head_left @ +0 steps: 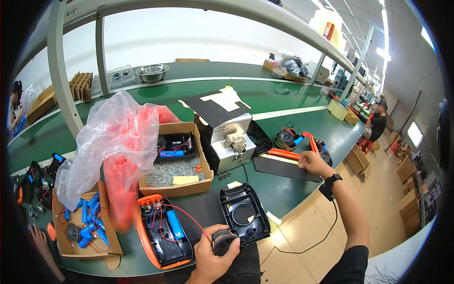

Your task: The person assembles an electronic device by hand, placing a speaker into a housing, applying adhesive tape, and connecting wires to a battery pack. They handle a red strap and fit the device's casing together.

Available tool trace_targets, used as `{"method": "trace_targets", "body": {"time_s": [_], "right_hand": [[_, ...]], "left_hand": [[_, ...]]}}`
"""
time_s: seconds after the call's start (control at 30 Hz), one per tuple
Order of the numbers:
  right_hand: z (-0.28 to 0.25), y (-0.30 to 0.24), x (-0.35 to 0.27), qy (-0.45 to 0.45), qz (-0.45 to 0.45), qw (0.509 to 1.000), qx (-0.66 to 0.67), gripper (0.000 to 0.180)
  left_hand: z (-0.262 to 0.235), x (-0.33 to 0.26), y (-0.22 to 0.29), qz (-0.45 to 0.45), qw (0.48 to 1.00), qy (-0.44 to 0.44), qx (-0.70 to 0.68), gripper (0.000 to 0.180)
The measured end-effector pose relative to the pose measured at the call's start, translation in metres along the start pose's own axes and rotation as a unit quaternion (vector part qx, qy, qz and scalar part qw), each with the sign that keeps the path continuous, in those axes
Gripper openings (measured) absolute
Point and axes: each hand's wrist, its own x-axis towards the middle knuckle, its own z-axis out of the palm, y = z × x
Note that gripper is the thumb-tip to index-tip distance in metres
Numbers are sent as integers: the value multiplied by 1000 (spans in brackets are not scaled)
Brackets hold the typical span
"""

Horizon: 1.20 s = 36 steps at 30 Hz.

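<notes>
Your left hand grips the wired, unmounted speaker by the counter's near edge; right hand clenched, contents unclear.

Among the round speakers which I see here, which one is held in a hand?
The speaker in the left hand, by the black cover. No hand holds the others, such as the one in the carton with blue batteries.
</notes>
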Motion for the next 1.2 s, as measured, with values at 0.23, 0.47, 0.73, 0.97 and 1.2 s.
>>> {"method": "trace_targets", "body": {"time_s": [0.23, 0.47, 0.73, 0.97, 1.2], "right_hand": [[-5, -2, 2, -27, 15, 995, -90, 6], [-36, -55, 16, -125, 218, 965, 73, 15], [-20, -60, 13, -86, 185, 974, 100, 30], [-19, -63, 6, -68, 240, 951, 183, 37], [-7, -74, 1, -36, 225, 963, 144, 44]], "left_hand": [[0, -1, -1, -9, 1000, 0, -12, 39], [-1, -1, 6, -6, 1000, 14, -4, 37], [-1, -2, -8, 12, 1000, -5, 0, 44], [-3, 0, -16, 25, 999, -17, 22, 45], [-3, 0, 4, -29, 996, 20, 77, 49]]}}
